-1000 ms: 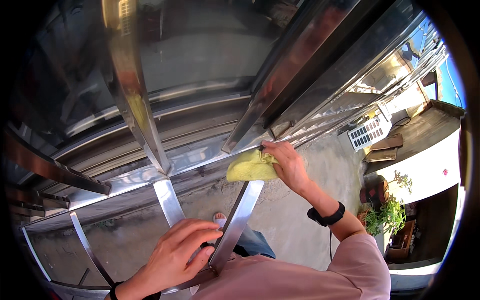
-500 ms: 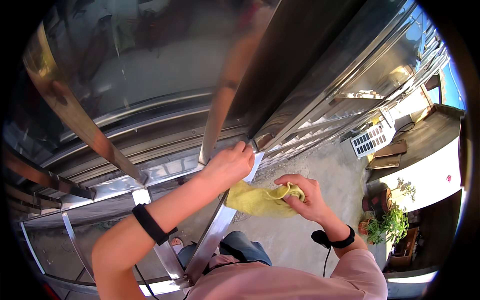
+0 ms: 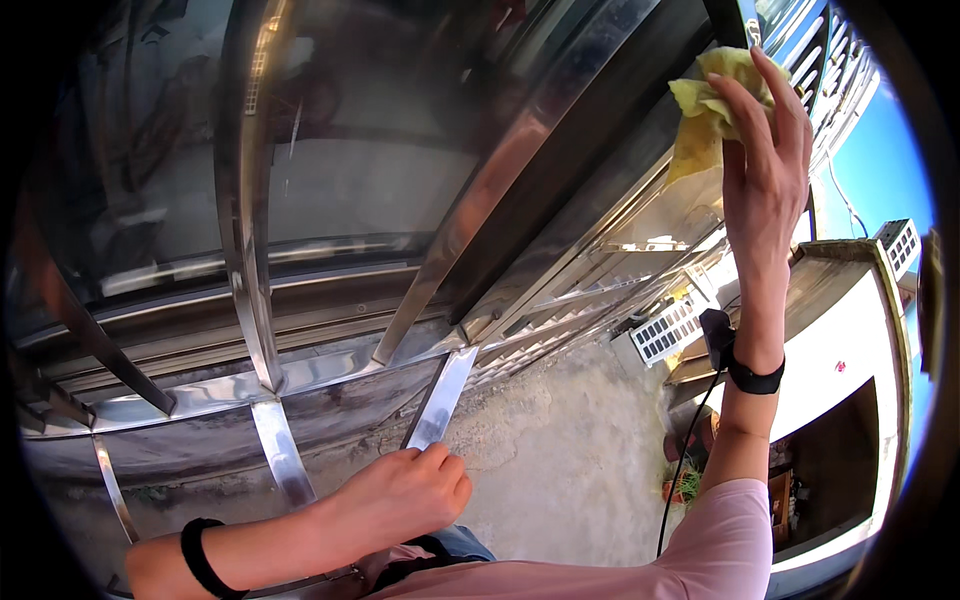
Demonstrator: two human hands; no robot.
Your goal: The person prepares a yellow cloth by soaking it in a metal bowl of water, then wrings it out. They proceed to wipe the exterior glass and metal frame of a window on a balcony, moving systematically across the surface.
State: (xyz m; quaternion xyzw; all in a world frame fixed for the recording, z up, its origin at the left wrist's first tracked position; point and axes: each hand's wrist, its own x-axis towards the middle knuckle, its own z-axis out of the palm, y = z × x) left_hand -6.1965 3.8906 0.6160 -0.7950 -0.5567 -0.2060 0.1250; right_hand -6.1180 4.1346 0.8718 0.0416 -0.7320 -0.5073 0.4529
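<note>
- Pink sleeve [image 3: 735,540] is seen at the bottom edge, w/ a bit of blue denim [image 3: 462,545] beside it, nearest the camera.
- Left hand [image 3: 405,492] is set low centre, fingers curled in; it is closed round the lower end of a shiny flat steel bar [image 3: 437,400], fingertips touching the metal. A black band [image 3: 200,560] is worn on that wrist.
- The flat steel bar is tilted, running up and right from the hand to a horizontal steel rail [image 3: 300,375] of the window grille.
- A second flat steel strip [image 3: 280,455] is seen just left of the hand, apart from it, hanging below the same rail.
- Right hand [image 3: 765,165] is raised to the upper right, fingers extended and fairly wide, pressing a crumpled yellow cloth [image 3: 705,105] against a slanted polished steel frame bar [image 3: 600,230]. The cloth is held under the palm and fingers, bunched at the top, w/ a flap hanging down on the left side.
- A black wrist strap w/ a small black device [image 3: 745,370] is worn on the right wrist; a thin black cable [image 3: 680,470] is hung from it.
- Behind the bars, dark reflective window glass [image 3: 340,150] is seen.
- Far below, a concrete yard [image 3: 570,460] is visible, w/ a white slatted unit [image 3: 665,330] and a potted green plant [image 3: 685,485], well apart from both hands.
</note>
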